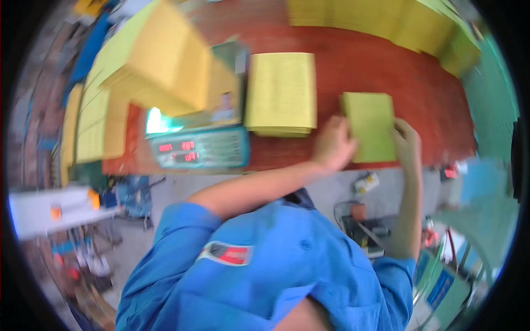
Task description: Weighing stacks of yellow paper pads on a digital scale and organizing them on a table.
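A small stack of yellow-green sheets (371, 127) lies on the red tabletop at the right, near its front edge. My left hand (335, 144) closes on the stack's left side, with its fingers curled at the edge. On the opposite side my right hand (407, 142) grips the right edge. Motion blur smears both hands, so the exact finger contact is hard to see. Left of my left hand sits a larger pile of yellow sheets (281, 94), apart from the stack that I hold.
A teal digital scale (201, 149) with lit red digits stands at the left, a tall yellow stack (160, 60) above it. More yellow stacks (370, 19) line the table's far edge. The red tabletop (425, 91) ends just in front of my body.
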`<state>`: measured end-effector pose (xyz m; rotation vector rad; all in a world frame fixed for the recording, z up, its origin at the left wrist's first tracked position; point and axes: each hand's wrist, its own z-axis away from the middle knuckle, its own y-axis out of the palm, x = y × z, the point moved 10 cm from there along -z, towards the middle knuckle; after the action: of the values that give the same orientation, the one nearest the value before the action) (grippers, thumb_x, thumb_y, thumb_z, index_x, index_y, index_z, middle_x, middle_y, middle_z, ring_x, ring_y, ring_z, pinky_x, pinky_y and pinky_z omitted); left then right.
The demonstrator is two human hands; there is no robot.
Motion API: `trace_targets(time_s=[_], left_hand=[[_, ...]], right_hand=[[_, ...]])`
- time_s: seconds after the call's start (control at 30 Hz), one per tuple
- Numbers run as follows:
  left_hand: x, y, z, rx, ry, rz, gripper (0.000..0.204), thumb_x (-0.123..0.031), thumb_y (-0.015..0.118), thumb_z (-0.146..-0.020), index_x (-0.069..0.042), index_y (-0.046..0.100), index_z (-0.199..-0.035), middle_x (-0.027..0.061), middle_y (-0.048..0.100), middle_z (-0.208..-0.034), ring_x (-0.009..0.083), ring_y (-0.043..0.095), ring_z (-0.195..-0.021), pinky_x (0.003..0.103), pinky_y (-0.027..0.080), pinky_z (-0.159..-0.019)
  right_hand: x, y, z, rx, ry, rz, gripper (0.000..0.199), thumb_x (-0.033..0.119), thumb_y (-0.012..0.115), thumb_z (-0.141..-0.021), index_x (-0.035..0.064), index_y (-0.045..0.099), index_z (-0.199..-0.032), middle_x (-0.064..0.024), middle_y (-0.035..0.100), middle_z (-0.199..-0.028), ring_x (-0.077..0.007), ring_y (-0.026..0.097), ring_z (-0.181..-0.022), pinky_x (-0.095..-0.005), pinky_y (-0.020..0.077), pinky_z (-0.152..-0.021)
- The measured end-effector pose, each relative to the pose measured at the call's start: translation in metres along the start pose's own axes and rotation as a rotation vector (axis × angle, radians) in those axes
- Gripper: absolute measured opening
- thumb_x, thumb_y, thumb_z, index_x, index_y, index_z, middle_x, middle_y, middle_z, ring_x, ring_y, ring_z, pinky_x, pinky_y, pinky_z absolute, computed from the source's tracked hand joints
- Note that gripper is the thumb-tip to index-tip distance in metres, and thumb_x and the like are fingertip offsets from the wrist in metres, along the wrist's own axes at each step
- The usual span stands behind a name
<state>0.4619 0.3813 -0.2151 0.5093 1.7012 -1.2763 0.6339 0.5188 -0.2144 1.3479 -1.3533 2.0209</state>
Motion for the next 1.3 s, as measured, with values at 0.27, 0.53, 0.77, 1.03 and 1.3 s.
trace_targets(time_s=[0.27, 0.53, 0.77, 1.03, 1.3], left_hand=[[0.004, -0.002, 0.024, 0.058, -0.087, 0.123, 0.066, -0.022, 0.063, -0.088, 0.011, 0.037, -0.138, 0.0290, 0.041, -0.142, 0.0413, 0.041, -0.132, 0.045, 0.036, -0.110], [-0.030, -0.171, 0.124, 0.790, 0.041, 0.508, 0.044, -0.027, 0.065, -0.092, 0.007, 0.061, -0.119, 0.0201, 0.066, -0.116, 0.0301, 0.065, -0.107, 0.038, 0.050, -0.093], [0.007, -0.506, 0.114, -0.081, 0.339, 1.029, 0.053, -0.042, 0.038, -0.103, 0.006, 0.058, -0.112, 0.0229, 0.064, -0.111, 0.0313, 0.063, -0.102, 0.044, 0.049, -0.093], [0.034, -0.492, -0.019, 0.041, -0.183, 0.696, 0.063, -0.055, 0.060, -0.091, -0.013, 0.053, -0.137, 0.0033, 0.058, -0.134, 0.0192, 0.053, -0.121, 0.039, 0.043, -0.101], [0.064, -0.463, 0.009, 0.318, -0.441, 0.669, 0.063, -0.052, 0.058, -0.093, -0.009, 0.050, -0.138, 0.0082, 0.061, -0.130, 0.0203, 0.060, -0.118, 0.038, 0.048, -0.099]], right_hand=[[0.003, 0.008, 0.023, -0.139, -0.076, 0.288, 0.029, 0.012, 0.051, -0.098, 0.0001, 0.060, -0.123, -0.0172, 0.068, -0.106, -0.0207, 0.065, -0.096, -0.0331, 0.0503, -0.085], [-0.002, -0.001, 0.027, -0.178, -0.074, 0.435, 0.027, 0.013, 0.051, -0.098, 0.0014, 0.061, -0.121, -0.0161, 0.067, -0.111, -0.0197, 0.064, -0.098, -0.0333, 0.0502, -0.083], [0.178, 0.036, 0.078, -0.360, -0.267, 0.073, 0.030, 0.007, 0.051, -0.100, -0.0016, 0.058, -0.127, -0.0106, 0.064, -0.117, -0.0189, 0.061, -0.113, -0.0313, 0.0492, -0.096], [0.331, 0.286, -0.038, -0.074, -0.404, -0.497, 0.046, 0.033, 0.047, -0.102, 0.0012, 0.054, -0.134, -0.0158, 0.059, -0.132, -0.0200, 0.053, -0.124, -0.0315, 0.0397, -0.104], [0.321, 0.335, -0.016, -0.041, -0.401, -0.601, 0.047, 0.031, 0.043, -0.104, -0.0015, 0.045, -0.139, -0.0187, 0.054, -0.136, -0.0261, 0.049, -0.129, -0.0339, 0.0360, -0.107]])
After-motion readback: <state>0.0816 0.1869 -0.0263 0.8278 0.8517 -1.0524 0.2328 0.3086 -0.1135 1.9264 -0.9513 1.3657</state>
